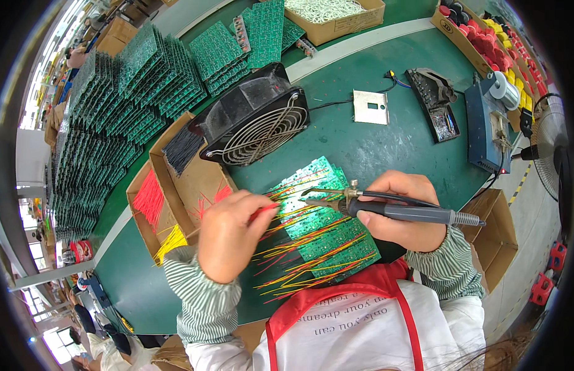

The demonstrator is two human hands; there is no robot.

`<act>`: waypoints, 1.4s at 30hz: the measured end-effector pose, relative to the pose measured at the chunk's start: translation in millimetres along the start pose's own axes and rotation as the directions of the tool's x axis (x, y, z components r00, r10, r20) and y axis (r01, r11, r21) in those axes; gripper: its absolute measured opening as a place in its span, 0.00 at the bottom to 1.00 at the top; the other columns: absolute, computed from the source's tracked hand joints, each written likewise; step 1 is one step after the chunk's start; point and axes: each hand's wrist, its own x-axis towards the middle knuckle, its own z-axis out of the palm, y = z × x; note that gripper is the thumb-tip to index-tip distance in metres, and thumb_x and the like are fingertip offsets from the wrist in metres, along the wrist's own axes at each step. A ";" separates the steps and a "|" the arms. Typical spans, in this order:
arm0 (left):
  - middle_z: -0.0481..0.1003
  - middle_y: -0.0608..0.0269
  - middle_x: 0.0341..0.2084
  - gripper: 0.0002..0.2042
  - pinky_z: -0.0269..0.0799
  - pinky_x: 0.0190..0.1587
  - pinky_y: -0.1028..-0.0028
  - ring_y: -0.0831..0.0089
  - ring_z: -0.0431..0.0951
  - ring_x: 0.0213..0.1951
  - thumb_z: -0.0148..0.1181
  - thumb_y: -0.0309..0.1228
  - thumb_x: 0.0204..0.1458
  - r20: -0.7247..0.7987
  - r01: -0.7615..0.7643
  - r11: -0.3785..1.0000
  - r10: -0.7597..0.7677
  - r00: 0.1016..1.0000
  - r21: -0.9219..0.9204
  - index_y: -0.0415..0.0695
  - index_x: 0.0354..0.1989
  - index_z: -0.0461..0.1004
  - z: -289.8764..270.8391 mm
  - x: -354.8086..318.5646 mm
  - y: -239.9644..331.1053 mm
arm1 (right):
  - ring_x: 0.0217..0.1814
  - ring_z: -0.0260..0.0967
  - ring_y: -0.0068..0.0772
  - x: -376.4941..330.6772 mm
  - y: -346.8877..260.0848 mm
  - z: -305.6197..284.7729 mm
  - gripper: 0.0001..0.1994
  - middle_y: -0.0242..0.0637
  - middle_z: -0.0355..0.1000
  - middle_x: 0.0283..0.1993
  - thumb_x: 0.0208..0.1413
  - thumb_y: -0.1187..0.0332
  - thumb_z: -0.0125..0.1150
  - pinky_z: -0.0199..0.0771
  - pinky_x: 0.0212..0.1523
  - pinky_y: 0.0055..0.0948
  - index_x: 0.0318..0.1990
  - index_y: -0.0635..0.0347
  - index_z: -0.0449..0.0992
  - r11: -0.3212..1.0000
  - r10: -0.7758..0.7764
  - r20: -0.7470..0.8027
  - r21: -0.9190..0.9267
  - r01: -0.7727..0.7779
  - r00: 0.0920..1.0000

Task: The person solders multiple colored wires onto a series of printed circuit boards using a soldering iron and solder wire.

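My right hand (411, 232) is closed around a grey soldering iron (417, 213) with a thin black feed tube along it. The iron's tip points left over a green circuit board panel (333, 247). My left hand (228, 235) pinches red wires (263, 212) at the panel's left edge, close to the tip. Rows of red and yellow wires (293, 250) lie across the panel and stick out past its left side. Whether the tip touches the board I cannot tell.
A black fan (256, 117) with a wire guard stands beyond the panel. Cardboard trays (194, 204) of red, yellow and black wires sit at left. Tall stacks of circuit boards (107, 123) rise behind them. A blue soldering station (488, 123) with a solder spool is at right.
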 end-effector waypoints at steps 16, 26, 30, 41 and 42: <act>0.72 0.56 0.22 0.05 0.67 0.27 0.65 0.58 0.74 0.25 0.62 0.27 0.46 0.110 0.010 1.000 -0.008 0.994 -0.017 0.39 0.26 0.76 21.1 15.9 -3.7 | 0.21 0.66 0.17 4.9 6.0 2.6 0.09 0.32 0.70 0.19 0.42 0.70 0.67 0.66 0.23 0.21 0.28 0.62 0.73 0.999 0.017 0.015 -0.035 -0.017 1.000; 0.73 0.55 0.23 0.04 0.68 0.28 0.65 0.57 0.74 0.26 0.60 0.27 0.46 0.155 0.017 0.999 -0.010 0.988 -0.044 0.39 0.26 0.76 16.8 18.5 -3.6 | 0.22 0.66 0.17 3.3 0.3 -5.9 0.09 0.32 0.71 0.21 0.42 0.70 0.67 0.66 0.24 0.21 0.28 0.63 0.74 0.999 -0.015 -0.025 -0.043 0.014 1.000; 0.73 0.55 0.23 0.04 0.69 0.29 0.65 0.57 0.74 0.27 0.61 0.27 0.47 0.007 -0.008 1.000 0.008 1.000 0.013 0.39 0.26 0.76 7.5 16.1 4.3 | 0.22 0.67 0.17 0.1 -1.9 -13.1 0.09 0.32 0.72 0.21 0.42 0.70 0.67 0.67 0.25 0.20 0.29 0.63 0.74 0.996 0.002 -0.029 -0.091 -0.005 1.000; 0.72 0.57 0.21 0.05 0.67 0.26 0.68 0.62 0.73 0.23 0.63 0.27 0.46 0.074 -0.074 0.997 0.076 0.994 -0.024 0.38 0.27 0.76 34.5 30.8 5.6 | 0.24 0.68 0.17 -0.8 1.7 -18.0 0.08 0.32 0.73 0.23 0.43 0.70 0.66 0.68 0.26 0.20 0.28 0.63 0.74 0.998 0.043 -0.044 -0.051 -0.045 0.998; 0.71 0.58 0.19 0.05 0.65 0.24 0.71 0.67 0.71 0.20 0.64 0.26 0.46 0.065 -0.093 0.995 0.095 0.993 -0.032 0.37 0.27 0.77 35.5 31.6 4.8 | 0.24 0.68 0.17 -0.6 2.8 -17.9 0.08 0.32 0.73 0.23 0.43 0.70 0.66 0.68 0.26 0.20 0.29 0.63 0.74 0.997 0.017 -0.048 -0.068 -0.020 0.999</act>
